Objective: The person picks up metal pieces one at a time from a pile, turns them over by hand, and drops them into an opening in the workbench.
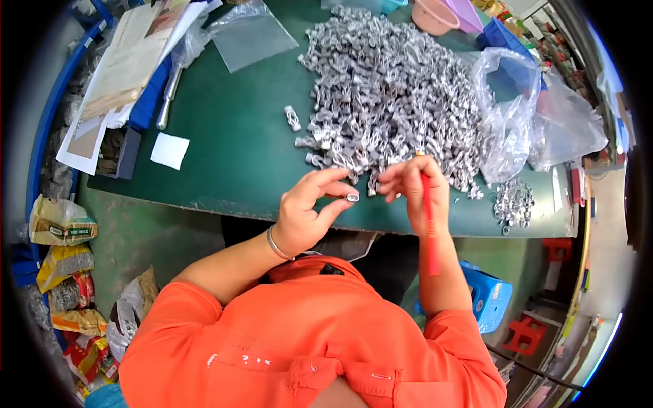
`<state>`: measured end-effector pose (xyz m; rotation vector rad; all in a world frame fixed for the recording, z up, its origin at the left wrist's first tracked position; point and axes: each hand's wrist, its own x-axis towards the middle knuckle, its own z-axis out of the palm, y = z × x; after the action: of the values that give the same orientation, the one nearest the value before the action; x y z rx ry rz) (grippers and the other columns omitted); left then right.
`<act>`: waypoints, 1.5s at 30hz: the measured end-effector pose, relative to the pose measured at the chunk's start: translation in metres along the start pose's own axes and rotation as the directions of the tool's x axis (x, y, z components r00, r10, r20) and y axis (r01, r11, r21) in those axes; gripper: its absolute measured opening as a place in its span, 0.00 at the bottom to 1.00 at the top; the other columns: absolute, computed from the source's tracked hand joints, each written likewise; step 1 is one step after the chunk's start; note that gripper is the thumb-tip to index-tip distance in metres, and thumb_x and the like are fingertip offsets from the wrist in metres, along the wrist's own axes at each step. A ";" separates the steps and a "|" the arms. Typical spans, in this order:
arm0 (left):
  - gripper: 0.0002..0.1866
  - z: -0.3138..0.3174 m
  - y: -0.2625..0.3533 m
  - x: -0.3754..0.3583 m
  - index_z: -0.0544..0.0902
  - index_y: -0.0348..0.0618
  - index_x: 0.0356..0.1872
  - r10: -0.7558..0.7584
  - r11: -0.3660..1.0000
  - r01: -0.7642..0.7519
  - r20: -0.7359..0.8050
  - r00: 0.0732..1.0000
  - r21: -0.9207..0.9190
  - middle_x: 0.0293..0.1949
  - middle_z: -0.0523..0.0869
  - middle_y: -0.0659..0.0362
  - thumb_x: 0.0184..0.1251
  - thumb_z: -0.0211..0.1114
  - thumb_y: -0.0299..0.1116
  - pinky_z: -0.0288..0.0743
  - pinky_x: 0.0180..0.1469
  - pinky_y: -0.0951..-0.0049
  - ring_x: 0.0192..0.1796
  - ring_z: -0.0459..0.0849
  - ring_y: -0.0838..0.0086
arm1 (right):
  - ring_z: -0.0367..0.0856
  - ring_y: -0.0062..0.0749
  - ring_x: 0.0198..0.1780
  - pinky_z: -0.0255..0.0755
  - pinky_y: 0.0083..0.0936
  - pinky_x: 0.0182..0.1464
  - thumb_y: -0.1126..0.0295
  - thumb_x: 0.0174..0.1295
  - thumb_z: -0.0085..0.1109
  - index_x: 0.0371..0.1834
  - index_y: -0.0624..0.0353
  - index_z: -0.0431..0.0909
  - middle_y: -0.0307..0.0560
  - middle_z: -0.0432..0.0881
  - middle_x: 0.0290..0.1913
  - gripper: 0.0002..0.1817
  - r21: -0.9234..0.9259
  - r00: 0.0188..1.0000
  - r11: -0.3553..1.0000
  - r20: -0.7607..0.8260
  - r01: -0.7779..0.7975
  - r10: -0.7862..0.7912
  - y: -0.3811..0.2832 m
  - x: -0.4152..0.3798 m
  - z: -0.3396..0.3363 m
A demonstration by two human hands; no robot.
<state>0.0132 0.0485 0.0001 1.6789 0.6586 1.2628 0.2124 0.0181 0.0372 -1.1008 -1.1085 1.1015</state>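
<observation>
My left hand pinches a small silver metal part between thumb and fingers, just above the near edge of the green table. Close to its right, my right hand grips a long red stick-like tool that runs down along my forearm, its fingertips bent toward the metal part. Both hands hover at the near side of a big heap of silver metal parts. One stray part lies left of the heap.
A small separate pile of metal parts lies at the right, beside clear plastic bags. Papers, a white square and a clear bag lie at the left. Pink bowls stand far back. Blue stool below.
</observation>
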 end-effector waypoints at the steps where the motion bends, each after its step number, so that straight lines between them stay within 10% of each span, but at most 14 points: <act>1: 0.23 0.004 0.001 -0.004 0.75 0.36 0.52 0.046 0.999 -0.046 -0.050 0.998 0.005 0.35 0.87 0.55 0.53 0.68 0.17 0.77 0.45 0.76 0.38 0.86 0.73 | 0.81 0.25 0.33 0.74 0.17 0.32 0.69 0.71 0.47 0.37 0.60 0.67 0.51 0.82 0.38 0.07 -0.052 1.000 0.999 -0.003 -0.010 0.010 0.005 -0.008 0.006; 7: 0.26 0.014 0.005 -0.021 0.75 0.38 0.52 0.176 0.981 -0.173 -0.026 0.984 0.089 0.34 0.87 0.57 0.49 0.70 0.18 0.75 0.41 0.72 0.34 0.82 0.69 | 0.81 0.22 0.31 0.75 0.17 0.30 0.73 0.66 0.56 0.38 0.61 0.68 0.47 0.80 0.36 0.07 0.122 0.972 0.969 0.121 -0.217 0.203 0.020 -0.040 0.019; 10: 0.24 0.018 0.011 -0.021 0.75 0.37 0.49 0.332 0.921 -0.348 0.115 0.936 0.173 0.42 0.82 0.53 0.47 0.69 0.13 0.75 0.46 0.70 0.42 0.81 0.67 | 0.81 0.27 0.34 0.78 0.21 0.35 0.84 0.59 0.59 0.32 0.60 0.62 0.52 0.80 0.36 0.13 0.414 0.996 0.908 -0.036 -0.058 0.079 0.021 -0.048 0.022; 16: 0.20 0.029 0.008 -0.032 0.77 0.36 0.44 -0.054 0.987 0.079 0.171 0.984 -0.140 0.46 0.76 0.51 0.47 0.70 0.14 0.76 0.44 0.73 0.42 0.81 0.67 | 0.80 0.25 0.37 0.77 0.22 0.39 0.88 0.56 0.59 0.31 0.59 0.61 0.54 0.81 0.37 0.16 0.180 0.971 0.957 -0.112 0.229 -0.212 0.027 -0.056 0.018; 25: 0.15 0.022 0.010 -0.026 0.80 0.37 0.37 0.273 0.929 -0.297 0.133 0.953 0.219 0.38 0.82 0.53 0.46 0.71 0.16 0.76 0.41 0.74 0.37 0.82 0.65 | 0.82 0.28 0.38 0.78 0.22 0.40 0.86 0.54 0.64 0.31 0.60 0.64 0.53 0.81 0.38 0.16 -0.025 0.944 0.947 -0.072 0.320 -0.321 0.035 -0.062 0.022; 29: 0.14 0.020 0.007 -0.029 0.80 0.37 0.37 0.248 0.939 -0.276 0.155 0.956 0.205 0.39 0.82 0.53 0.47 0.71 0.16 0.76 0.39 0.75 0.37 0.82 0.67 | 0.82 0.29 0.39 0.79 0.23 0.41 0.86 0.54 0.64 0.31 0.60 0.64 0.54 0.81 0.39 0.16 0.018 0.959 0.961 -0.071 0.275 -0.273 0.042 -0.064 0.021; 31: 0.14 0.025 0.006 -0.034 0.80 0.37 0.37 -0.018 0.981 0.016 -0.009 1.000 -0.194 0.39 0.82 0.53 0.48 0.70 0.16 0.76 0.38 0.76 0.37 0.82 0.69 | 0.82 0.28 0.39 0.79 0.22 0.41 0.86 0.54 0.64 0.30 0.60 0.64 0.54 0.81 0.38 0.15 0.141 0.966 0.957 -0.098 0.253 -0.241 0.044 -0.064 0.022; 38: 0.10 0.014 0.001 -0.023 0.82 0.37 0.32 0.184 0.974 -0.191 0.069 0.981 0.120 0.32 0.84 0.54 0.48 0.72 0.19 0.77 0.33 0.76 0.32 0.82 0.71 | 0.79 0.35 0.32 0.73 0.25 0.35 0.87 0.47 0.67 0.23 0.58 0.65 0.51 0.83 0.33 0.18 -0.354 0.837 0.780 0.014 0.516 -0.548 0.052 -0.055 0.021; 45: 0.11 0.016 -0.011 -0.028 0.81 0.37 0.29 0.236 0.954 -0.245 0.074 0.969 0.170 0.33 0.84 0.53 0.45 0.72 0.16 0.78 0.34 0.74 0.33 0.84 0.67 | 0.79 0.37 0.32 0.73 0.27 0.36 0.87 0.45 0.66 0.24 0.57 0.66 0.49 0.83 0.34 0.17 -0.455 0.790 0.685 0.070 0.569 -0.609 0.062 -0.052 0.019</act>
<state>0.0195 0.0251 -0.0237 1.9815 0.5610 1.3559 0.1818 -0.0242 -0.0269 -1.0099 -1.5586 0.2689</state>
